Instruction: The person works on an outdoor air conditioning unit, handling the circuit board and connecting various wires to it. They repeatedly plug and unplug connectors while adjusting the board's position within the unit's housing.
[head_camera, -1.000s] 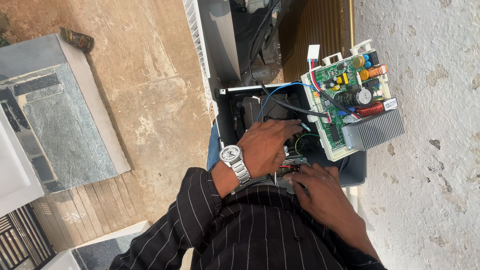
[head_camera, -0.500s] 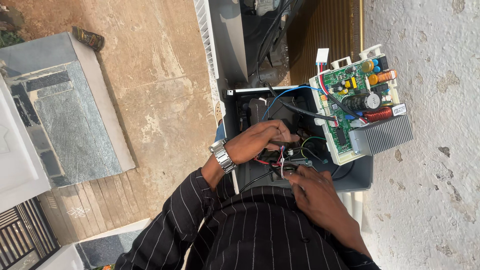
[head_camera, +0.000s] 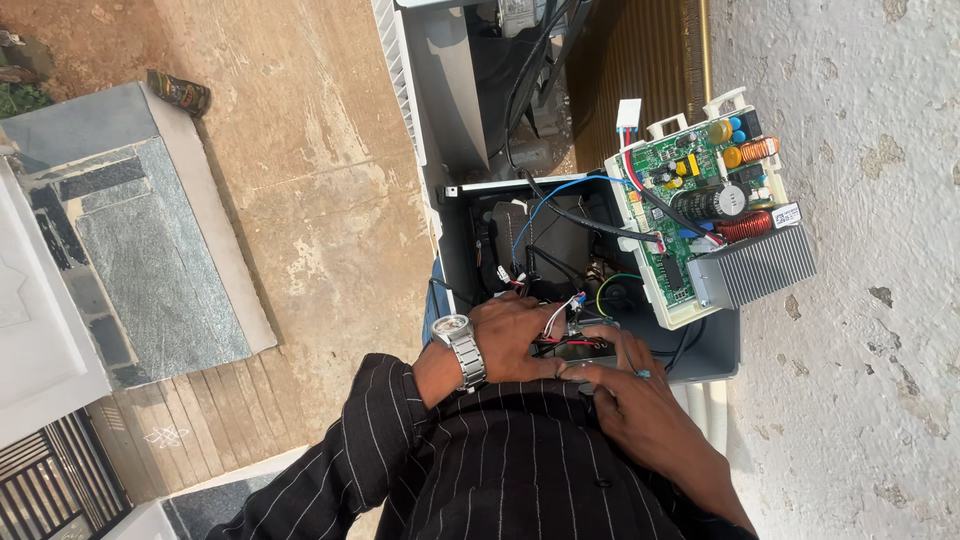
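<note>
Low at centre frame, my left hand (head_camera: 515, 335) and right hand (head_camera: 625, 390) both pinch the wire bundle (head_camera: 562, 325) below the green circuit board (head_camera: 690, 215).

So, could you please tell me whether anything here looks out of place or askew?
Yes: the green circuit board sits tilted outside the open grey housing, hanging on its wires, with a loose white connector at its top.

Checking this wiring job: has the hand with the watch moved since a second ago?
Yes. The left hand has drawn back from the green circuit board, down the picture toward the right hand.
</note>
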